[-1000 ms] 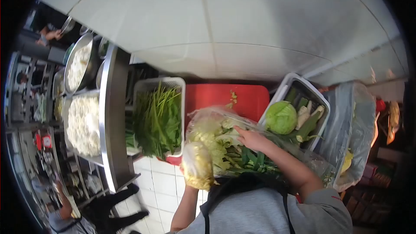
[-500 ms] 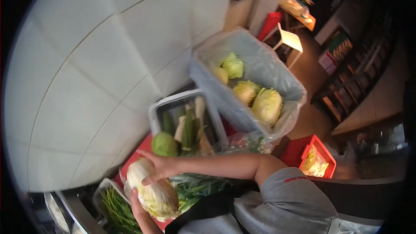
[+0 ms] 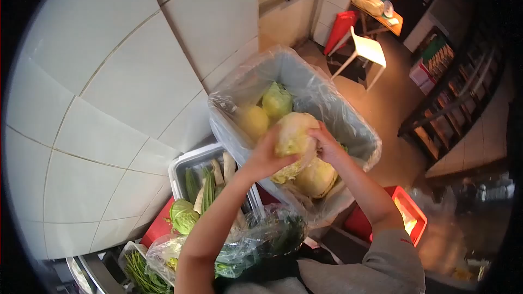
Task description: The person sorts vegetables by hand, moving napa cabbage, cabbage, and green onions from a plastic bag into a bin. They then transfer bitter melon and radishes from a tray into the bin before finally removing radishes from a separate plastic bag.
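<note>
Between my left hand (image 3: 268, 155) and my right hand (image 3: 327, 142) is a pale napa cabbage (image 3: 297, 133), gripped from both sides. Both hands hold it over a large bin (image 3: 234, 133) lined with clear plastic. Beneath it, another napa cabbage (image 3: 317, 179) lies in the bin, partly hidden by the held one. Farther back inside are a green cabbage (image 3: 278, 99) and a round yellowish vegetable (image 3: 252, 121), whose kind I cannot make out.
Left of the bin, a white-rimmed tub (image 3: 173, 171) holds long green and white vegetables. Nearby are a round cabbage (image 3: 183, 216), plastic-wrapped greens (image 3: 261, 239) and thin green stalks (image 3: 143, 269). A red crate (image 3: 418, 223) stands right, a white chair (image 3: 369, 50) beyond.
Both hands have carried the napa cabbage from above the red surface at lower left, up and right, to over the lined bin. The camera view has shifted.
</note>
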Demonstrator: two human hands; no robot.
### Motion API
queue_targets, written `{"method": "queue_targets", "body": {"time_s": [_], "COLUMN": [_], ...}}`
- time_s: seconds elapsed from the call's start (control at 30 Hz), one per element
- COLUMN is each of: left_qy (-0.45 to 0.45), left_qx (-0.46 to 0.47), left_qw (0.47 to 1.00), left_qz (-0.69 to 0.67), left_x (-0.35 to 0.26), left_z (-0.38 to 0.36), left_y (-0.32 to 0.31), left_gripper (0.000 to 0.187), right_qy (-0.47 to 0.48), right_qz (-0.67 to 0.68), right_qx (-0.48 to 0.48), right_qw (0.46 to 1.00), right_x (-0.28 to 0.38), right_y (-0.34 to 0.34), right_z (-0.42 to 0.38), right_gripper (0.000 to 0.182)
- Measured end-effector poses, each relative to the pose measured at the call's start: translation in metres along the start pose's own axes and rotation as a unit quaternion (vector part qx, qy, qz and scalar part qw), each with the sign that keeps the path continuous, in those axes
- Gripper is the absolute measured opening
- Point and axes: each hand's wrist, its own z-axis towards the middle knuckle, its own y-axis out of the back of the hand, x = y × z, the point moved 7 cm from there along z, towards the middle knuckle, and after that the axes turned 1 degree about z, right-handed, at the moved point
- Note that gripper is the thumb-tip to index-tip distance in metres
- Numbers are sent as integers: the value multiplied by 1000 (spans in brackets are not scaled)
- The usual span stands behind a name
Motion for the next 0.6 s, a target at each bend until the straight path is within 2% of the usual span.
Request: {"method": "queue_targets", "body": {"time_s": [0.07,0.1,0.13,0.17,0.2,0.23,0.27,0.37,0.47,0.6], "left_qy": [24,64,105,147,151,155,157,137,118,79], "left_qx": [13,42,72,106,149,194,239,207,227,61], "left_qw": [999,997,992,983,975,963,948,934,940,982], "left_qz": [-21,-5,9,19,60,101,141,257,226,161], "left_x": [25,37,50,66,93,130,133,117,129,56], "left_z": [32,39,44,45,46,45,40,38,36,21], "left_y": [-22,-28,-36,-46,-64,-85,-94,-103,-99,-23], "left_gripper": [93,96,98,100,101,101,102,93,85,66], "right_qy": [28,43,81,34,-16,-64,-44,-190,-219,11], "right_qz": [-92,-137,-275,-470,-643,-786,-820,-808,-840,-728], "right_qx": [-8,-14,1,19,38,58,87,138,161,50], "right_qw": [995,990,958,882,765,613,564,541,470,684], "right_x": [5,2,0,-5,-7,-13,-24,-41,-15,16], "right_y": [24,39,50,50,49,54,54,69,47,35], "right_z": [21,32,42,45,43,41,40,40,33,48], "right_gripper": [71,72,76,79,83,88,97,93,81,54]}}
